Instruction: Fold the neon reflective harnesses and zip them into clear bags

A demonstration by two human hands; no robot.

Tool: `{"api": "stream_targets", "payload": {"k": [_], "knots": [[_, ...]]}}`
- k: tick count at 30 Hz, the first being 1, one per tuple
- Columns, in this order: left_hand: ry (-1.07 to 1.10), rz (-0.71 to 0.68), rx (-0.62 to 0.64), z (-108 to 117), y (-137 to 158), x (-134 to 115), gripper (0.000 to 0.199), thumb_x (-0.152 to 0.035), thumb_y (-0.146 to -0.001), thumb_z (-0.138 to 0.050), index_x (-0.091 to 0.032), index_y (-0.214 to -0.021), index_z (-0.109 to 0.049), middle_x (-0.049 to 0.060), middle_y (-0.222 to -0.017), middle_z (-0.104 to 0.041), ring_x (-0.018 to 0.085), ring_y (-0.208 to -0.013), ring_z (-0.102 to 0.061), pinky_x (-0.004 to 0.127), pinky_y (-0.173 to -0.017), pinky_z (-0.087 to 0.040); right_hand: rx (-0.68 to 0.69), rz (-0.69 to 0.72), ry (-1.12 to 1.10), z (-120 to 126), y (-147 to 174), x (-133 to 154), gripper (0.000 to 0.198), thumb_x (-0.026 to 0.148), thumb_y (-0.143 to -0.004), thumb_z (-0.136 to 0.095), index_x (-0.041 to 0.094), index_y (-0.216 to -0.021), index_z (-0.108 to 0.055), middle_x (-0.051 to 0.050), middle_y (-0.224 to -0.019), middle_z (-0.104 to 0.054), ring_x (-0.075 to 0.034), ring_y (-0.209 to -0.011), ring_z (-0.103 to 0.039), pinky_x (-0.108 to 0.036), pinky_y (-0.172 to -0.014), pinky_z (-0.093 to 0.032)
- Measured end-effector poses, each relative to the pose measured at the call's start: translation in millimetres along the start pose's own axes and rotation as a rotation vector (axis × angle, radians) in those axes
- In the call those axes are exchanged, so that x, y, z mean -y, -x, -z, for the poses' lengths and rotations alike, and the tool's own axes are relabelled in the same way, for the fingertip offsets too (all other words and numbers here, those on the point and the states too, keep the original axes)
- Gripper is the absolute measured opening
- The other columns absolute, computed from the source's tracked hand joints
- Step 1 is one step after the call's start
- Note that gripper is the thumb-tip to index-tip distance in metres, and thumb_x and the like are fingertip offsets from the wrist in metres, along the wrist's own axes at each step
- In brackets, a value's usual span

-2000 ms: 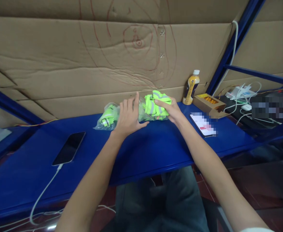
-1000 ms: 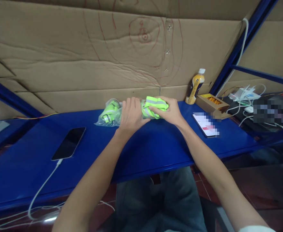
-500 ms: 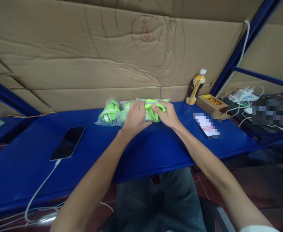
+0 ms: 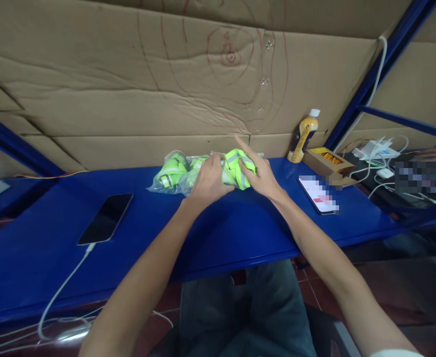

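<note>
A rolled neon yellow-green reflective strap (image 4: 236, 166) with silver stripes is between my hands near the back of the blue table (image 4: 232, 223). My left hand (image 4: 211, 178) has its fingers curled round the left side of the roll. On the right side, my right hand (image 4: 264, 176) presses its thumb against the roll, with the index finger raised and stretched out; its other fingers are hidden. Just left of my left hand lie clear plastic bags (image 4: 171, 176) holding similar neon strapping, and more plastic shows behind my hands.
A dark phone (image 4: 105, 219) on a white cable lies left. To the right are a lit phone (image 4: 316, 193), a yellow drink bottle (image 4: 303, 136) and an open cardboard box (image 4: 329, 161). A co-worker's hand (image 4: 433, 153) shows at the far right, near cables. Cardboard (image 4: 109, 114) backs the table.
My right index finger has lifted and straightened, and the roll has turned to show more silver striping. A co-worker's hand has appeared at the right edge. The view has shifted slightly.
</note>
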State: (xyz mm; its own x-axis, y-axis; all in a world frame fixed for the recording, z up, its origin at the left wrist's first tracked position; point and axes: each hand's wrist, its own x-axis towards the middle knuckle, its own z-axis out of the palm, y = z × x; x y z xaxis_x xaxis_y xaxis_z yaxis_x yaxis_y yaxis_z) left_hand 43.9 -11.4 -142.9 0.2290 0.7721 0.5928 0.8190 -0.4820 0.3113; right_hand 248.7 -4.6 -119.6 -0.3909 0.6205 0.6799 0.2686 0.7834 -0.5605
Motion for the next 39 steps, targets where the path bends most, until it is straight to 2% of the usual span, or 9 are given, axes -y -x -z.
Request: {"api": "stream_targets", "payload": {"k": [2,5,8,12,16,27,34,37,39], "knots": [[0.031,0.009,0.017,2.7,-0.9,-0.8,0.075,-0.021,-0.062,-0.090,-0.022,-0.124,-0.047,0.016,-0.126,-0.069,0.042,-0.123,-0.069,0.055,-0.103,-0.058,0.042,0.060,0.005,0.6,-0.2,-1.9,0.045,0.028,-0.099,-0.054,0.028,-0.137,-0.078,-0.006,-0.128,-0.081,-0.028,-0.122,-0.073,-0.044,-0.117,-0.051],[0.096,0.032,0.059,6.4,-2.0,-0.1,0.072,-0.025,-0.061,-0.091,-0.023,-0.119,-0.048,0.013,-0.120,-0.070,0.040,-0.117,-0.072,0.052,-0.098,-0.060,0.014,0.066,0.002,-2.6,0.3,-5.1,0.038,0.023,-0.089,-0.057,0.027,-0.112,-0.087,-0.004,-0.108,-0.085,-0.026,-0.099,-0.075,-0.042,-0.104,-0.056],[0.103,0.017,0.090,6.8,-1.4,2.1,0.070,-0.027,-0.062,-0.092,-0.023,-0.118,-0.049,0.012,-0.116,-0.070,0.039,-0.112,-0.072,0.050,-0.096,-0.060,-0.028,0.039,-0.035,-7.7,1.1,-4.7,0.026,0.035,-0.094,-0.064,0.026,-0.101,-0.088,-0.004,-0.095,-0.083,-0.025,-0.089,-0.073,-0.040,-0.095,-0.056],[-0.001,-0.101,0.095,1.8,2.6,1.9,0.063,-0.027,-0.067,-0.087,-0.021,-0.119,-0.050,0.015,-0.118,-0.067,0.040,-0.114,-0.069,0.054,-0.100,-0.057,-0.021,-0.046,-0.023,-11.8,0.3,-3.6,0.038,0.055,-0.101,-0.065,0.027,-0.086,-0.086,-0.002,-0.085,-0.082,-0.023,-0.082,-0.072,-0.040,-0.089,-0.055],[-0.142,-0.216,0.093,-0.3,6.5,-4.4,0.053,-0.027,-0.073,-0.081,-0.019,-0.116,-0.051,0.018,-0.116,-0.065,0.042,-0.114,-0.066,0.056,-0.101,-0.055,0.029,-0.047,-0.007,-12.2,-0.7,-5.6,0.038,0.055,-0.101,-0.064,0.025,-0.090,-0.085,-0.002,-0.097,-0.086,-0.023,-0.087,-0.075,-0.037,-0.087,-0.056],[-0.110,-0.212,0.127,0.0,7.4,-12.0,0.079,-0.031,-0.069,-0.095,-0.018,-0.131,-0.047,0.020,-0.127,-0.063,0.045,-0.123,-0.066,0.058,-0.107,-0.056,0.019,-0.027,0.064,-2.7,1.1,-3.0,0.033,0.052,-0.108,-0.055,0.023,-0.120,-0.064,-0.008,-0.114,-0.076,-0.022,-0.094,-0.069,-0.035,-0.090,-0.053],[0.062,-0.144,0.183,5.3,5.5,-8.4,0.081,-0.035,-0.062,-0.103,-0.020,-0.122,-0.051,0.013,-0.121,-0.065,0.038,-0.114,-0.068,0.052,-0.098,-0.059,-0.035,-0.063,0.005,-14.2,2.4,-3.2,0.040,0.056,-0.100,-0.069,0.022,-0.080,-0.062,0.001,-0.075,-0.060,-0.018,-0.077,-0.057,-0.031,-0.076,-0.043],[0.123,-0.124,0.204,5.3,3.7,-7.4,0.074,-0.037,-0.063,-0.102,-0.021,-0.117,-0.054,0.011,-0.119,-0.067,0.036,-0.111,-0.069,0.050,-0.096,-0.058,0.016,-0.127,-0.032,-14.4,2.0,0.9,0.046,0.060,-0.102,-0.064,0.021,-0.077,-0.065,0.002,-0.071,-0.057,-0.015,-0.068,-0.049,-0.031,-0.068,-0.038],[0.163,-0.092,0.202,5.4,2.1,-5.7,0.073,-0.038,-0.062,-0.102,-0.021,-0.115,-0.055,0.011,-0.119,-0.069,0.036,-0.112,-0.070,0.050,-0.097,-0.058,0.080,-0.147,-0.076,-11.9,1.1,2.7,0.050,0.063,-0.105,-0.057,0.020,-0.081,-0.069,0.000,-0.077,-0.064,-0.017,-0.074,-0.057,-0.031,-0.073,-0.042]]}}
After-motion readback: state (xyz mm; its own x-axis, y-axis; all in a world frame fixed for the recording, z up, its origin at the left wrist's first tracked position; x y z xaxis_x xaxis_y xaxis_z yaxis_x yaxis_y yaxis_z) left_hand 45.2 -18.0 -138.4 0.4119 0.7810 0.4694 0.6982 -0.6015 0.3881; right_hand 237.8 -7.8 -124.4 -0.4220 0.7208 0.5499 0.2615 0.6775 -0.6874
